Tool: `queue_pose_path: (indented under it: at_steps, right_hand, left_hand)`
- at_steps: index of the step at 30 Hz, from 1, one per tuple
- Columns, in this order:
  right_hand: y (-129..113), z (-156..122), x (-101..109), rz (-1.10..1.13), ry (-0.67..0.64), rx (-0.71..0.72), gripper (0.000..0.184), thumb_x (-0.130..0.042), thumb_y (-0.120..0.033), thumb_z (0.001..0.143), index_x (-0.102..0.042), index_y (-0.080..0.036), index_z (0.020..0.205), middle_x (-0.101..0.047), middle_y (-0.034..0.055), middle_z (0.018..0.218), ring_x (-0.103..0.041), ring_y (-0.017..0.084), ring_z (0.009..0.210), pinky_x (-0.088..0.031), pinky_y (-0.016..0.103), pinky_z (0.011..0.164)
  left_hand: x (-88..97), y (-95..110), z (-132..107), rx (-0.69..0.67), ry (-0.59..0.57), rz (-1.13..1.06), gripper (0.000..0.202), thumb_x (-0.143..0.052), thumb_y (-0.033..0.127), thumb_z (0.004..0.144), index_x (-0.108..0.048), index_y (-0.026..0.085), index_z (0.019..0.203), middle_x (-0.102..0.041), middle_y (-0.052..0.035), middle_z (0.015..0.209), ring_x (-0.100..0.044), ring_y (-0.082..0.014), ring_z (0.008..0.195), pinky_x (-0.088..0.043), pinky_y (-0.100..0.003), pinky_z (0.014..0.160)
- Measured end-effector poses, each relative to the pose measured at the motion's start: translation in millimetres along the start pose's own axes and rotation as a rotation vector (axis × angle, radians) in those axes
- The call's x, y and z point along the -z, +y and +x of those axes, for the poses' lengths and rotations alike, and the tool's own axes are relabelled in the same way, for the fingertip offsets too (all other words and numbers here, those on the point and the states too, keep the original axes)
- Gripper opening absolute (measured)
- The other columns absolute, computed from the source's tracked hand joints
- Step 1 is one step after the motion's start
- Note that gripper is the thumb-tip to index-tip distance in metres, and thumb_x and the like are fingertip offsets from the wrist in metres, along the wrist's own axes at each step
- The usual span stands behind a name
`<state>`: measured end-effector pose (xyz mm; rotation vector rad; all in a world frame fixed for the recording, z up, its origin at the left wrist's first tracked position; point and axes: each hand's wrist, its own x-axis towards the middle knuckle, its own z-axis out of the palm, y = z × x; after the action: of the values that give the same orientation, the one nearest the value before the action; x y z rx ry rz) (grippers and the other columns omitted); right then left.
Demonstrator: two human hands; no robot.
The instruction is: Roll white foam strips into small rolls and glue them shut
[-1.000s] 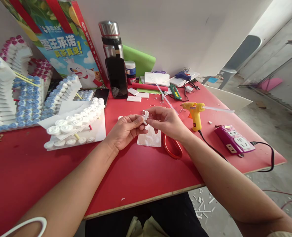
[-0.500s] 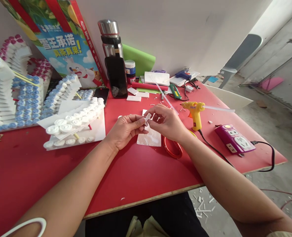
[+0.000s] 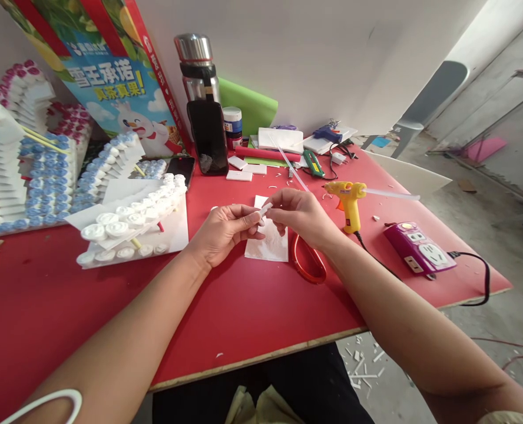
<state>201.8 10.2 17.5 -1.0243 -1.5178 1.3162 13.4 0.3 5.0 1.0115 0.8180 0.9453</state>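
Note:
Both hands meet over the middle of the red table [image 3: 226, 318]. My left hand [image 3: 226, 232] and my right hand [image 3: 299, 217] pinch a small white foam strip [image 3: 265, 209] between their fingertips. Under them lies a white sheet [image 3: 270, 247], with red-handled scissors [image 3: 308, 268] partly hidden beneath my right wrist. A white foam piece with rows of rolled white rosettes [image 3: 131, 221] lies to the left of my left hand.
A yellow glue gun [image 3: 348, 197] stands right of my hands, a purple power strip [image 3: 418, 250] beyond it. A black phone [image 3: 208, 138] leans on a steel flask [image 3: 196, 68]. Blue and pink rosette pieces [image 3: 45, 171] are stacked at left. Green sheets, tools at the back.
The white foam bit has gone from a crumpled lump to a thin strip stretched between my fingertips. My hands have stayed in nearly the same place.

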Motion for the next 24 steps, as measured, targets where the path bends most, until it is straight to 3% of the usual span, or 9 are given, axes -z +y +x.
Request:
queue_pose_path:
  at_steps: [4, 8, 11, 13, 18, 24]
  right_hand:
    - [-1, -3, -1, -0.238, 0.026, 0.144, 0.009, -0.066, -0.017, 0.076, -0.068, -0.017, 0.085, -0.064, -0.0009, 0.075, -0.053, 0.008, 0.058, -0.044, 0.022, 0.052]
    - [-3, -2, 2, -0.094, -0.017, 0.045, 0.007, -0.068, -0.021, 0.077, -0.068, -0.015, 0.082, -0.061, -0.0020, 0.064, -0.053, 0.009, 0.052, -0.045, 0.024, 0.052]
    - [-6, 0, 7, 0.089, -0.032, -0.033, 0.017, -0.074, -0.026, 0.076, -0.069, -0.015, 0.088, -0.065, -0.0006, 0.072, -0.055, 0.008, 0.052, -0.047, 0.024, 0.050]
    - [-7, 2, 9, 0.131, 0.014, -0.082, 0.023, -0.075, -0.035, 0.078, -0.069, -0.015, 0.087, -0.067, 0.0016, 0.077, -0.055, 0.008, 0.051, -0.046, 0.022, 0.046]
    - [-2, 3, 7, 0.062, 0.088, -0.181, 0.049, -0.070, -0.061, 0.081, -0.065, -0.014, 0.071, -0.062, 0.0034, 0.062, -0.050, 0.008, 0.043, -0.042, 0.022, 0.039]
    - [1, 2, 4, 0.090, -0.010, -0.255, 0.045, -0.082, -0.055, 0.071, -0.064, -0.013, 0.072, -0.068, 0.0040, 0.067, -0.054, 0.008, 0.043, -0.047, 0.022, 0.040]
  left_hand:
    - [-0.3, 1, 0, 0.009, 0.011, 0.016, 0.021, -0.084, 0.030, 0.074, -0.075, 0.012, 0.081, -0.059, 0.0002, 0.070, -0.055, -0.0084, 0.064, -0.059, -0.029, 0.072]
    - [-0.8, 1, -2, 0.022, 0.008, 0.023, 0.022, -0.084, 0.031, 0.074, -0.075, 0.012, 0.081, -0.062, -0.0008, 0.073, -0.055, -0.0086, 0.065, -0.059, -0.029, 0.072]
    - [1.1, 2, -2, 0.004, 0.028, 0.025, 0.022, -0.084, 0.031, 0.074, -0.075, 0.013, 0.082, -0.062, -0.0006, 0.075, -0.054, -0.0076, 0.063, -0.059, -0.030, 0.071]
    - [2.5, 2, -2, -0.006, 0.042, 0.033, 0.023, -0.084, 0.032, 0.074, -0.075, 0.013, 0.082, -0.062, -0.0004, 0.074, -0.053, -0.0075, 0.062, -0.059, -0.030, 0.071]
    - [1.3, 0, -1, -0.061, 0.069, 0.126, 0.029, -0.086, 0.036, 0.071, -0.075, 0.014, 0.086, -0.068, -0.0023, 0.080, -0.060, -0.0102, 0.065, -0.059, -0.032, 0.073]
    - [-2.4, 0, -2, -0.118, 0.079, 0.299, 0.039, -0.087, 0.042, 0.068, -0.076, 0.014, 0.094, -0.074, -0.0059, 0.087, -0.066, -0.0151, 0.068, -0.059, -0.032, 0.070]
